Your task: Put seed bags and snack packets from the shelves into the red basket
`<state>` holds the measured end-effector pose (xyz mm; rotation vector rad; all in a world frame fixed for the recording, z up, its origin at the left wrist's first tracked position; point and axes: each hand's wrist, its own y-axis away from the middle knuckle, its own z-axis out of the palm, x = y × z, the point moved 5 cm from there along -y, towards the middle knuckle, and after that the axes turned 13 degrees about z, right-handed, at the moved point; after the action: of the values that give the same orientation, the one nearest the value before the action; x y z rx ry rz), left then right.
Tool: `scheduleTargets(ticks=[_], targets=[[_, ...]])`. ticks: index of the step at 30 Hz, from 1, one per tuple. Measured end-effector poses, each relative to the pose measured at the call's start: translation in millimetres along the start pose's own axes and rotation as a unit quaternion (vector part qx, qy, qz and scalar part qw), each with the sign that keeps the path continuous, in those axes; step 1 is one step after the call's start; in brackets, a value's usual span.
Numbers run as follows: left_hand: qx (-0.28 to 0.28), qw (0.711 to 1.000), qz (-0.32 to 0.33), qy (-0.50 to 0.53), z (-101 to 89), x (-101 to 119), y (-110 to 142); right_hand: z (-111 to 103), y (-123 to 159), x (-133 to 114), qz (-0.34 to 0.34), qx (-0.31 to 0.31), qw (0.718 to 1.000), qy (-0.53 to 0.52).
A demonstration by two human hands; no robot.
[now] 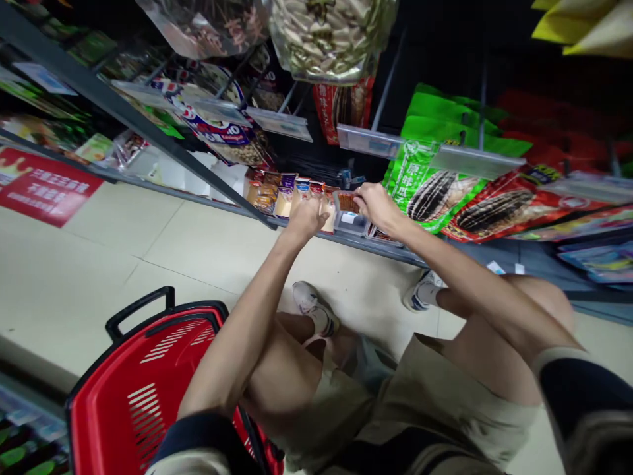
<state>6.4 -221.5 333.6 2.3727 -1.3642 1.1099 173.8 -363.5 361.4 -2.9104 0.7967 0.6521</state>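
Note:
On the lowest shelf, my left hand (307, 216) is at a row of small upright snack packets (301, 189). Its fingers are curled over the tops of the red, white and blue ones, and the packets partly hide the fingertips. To its right, my right hand (378, 204) has its thumb and fingers pinched at the edge of a clear plastic box (350, 221) holding brown snack pieces. Just left of the packets lie yellowish wrapped snacks (266, 191). Another clear pack (383, 235) with dark reddish contents sits below my right hand.
Green seed bags (435, 178) and red seed bags (509, 208) hang close on the right. Price-tag hooks (368, 140) jut out above my hands. A slanted grey shelf post (198, 168) stands at left. Beside my left leg is a red shopping basket (113, 376) on the tiled floor (208, 257).

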Motion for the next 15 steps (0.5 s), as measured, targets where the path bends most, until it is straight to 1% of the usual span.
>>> scheduleTargets(ticks=[2, 3, 5, 7, 9, 11, 13, 15], targets=[[-0.04, 0.997, -0.04, -0.044, 0.9, -13.4, 7.6, 34.8, -23.8, 14.3, 0.072, -0.021, 0.995, 0.064], [-0.046, 0.997, -0.04, -0.054, -0.6, -15.0, 12.2, 50.7, -36.2, 21.9, 0.106, -0.03, 0.99, 0.084], [-0.018, 0.997, -0.015, -0.068, -8.5, -9.9, 22.2, 79.0, -61.6, 37.2, 0.161, -0.041, 0.979, 0.115], [0.033, 0.996, 0.013, -0.08, -21.2, 1.5, 32.9, 104.2, -86.4, 51.5, 0.196, -0.053, 0.969, 0.137], [0.069, 0.993, 0.025, -0.088, -34.8, 13.9, 42.5, 126.8, -108.6, 64.6, 0.218, -0.073, 0.961, 0.156], [0.09, 0.991, 0.029, -0.097, -47.3, 24.6, 48.8, 145.1, -126.5, 75.6, 0.23, -0.09, 0.953, 0.178], [0.115, 0.987, 0.035, -0.105, -57.3, 32.6, 51.2, 157.5, -138.9, 83.2, 0.226, -0.098, 0.947, 0.204], [0.138, 0.984, 0.044, -0.106, -62.4, 37.5, 50.2, 164.4, -145.8, 87.2, 0.21, -0.106, 0.943, 0.234]])
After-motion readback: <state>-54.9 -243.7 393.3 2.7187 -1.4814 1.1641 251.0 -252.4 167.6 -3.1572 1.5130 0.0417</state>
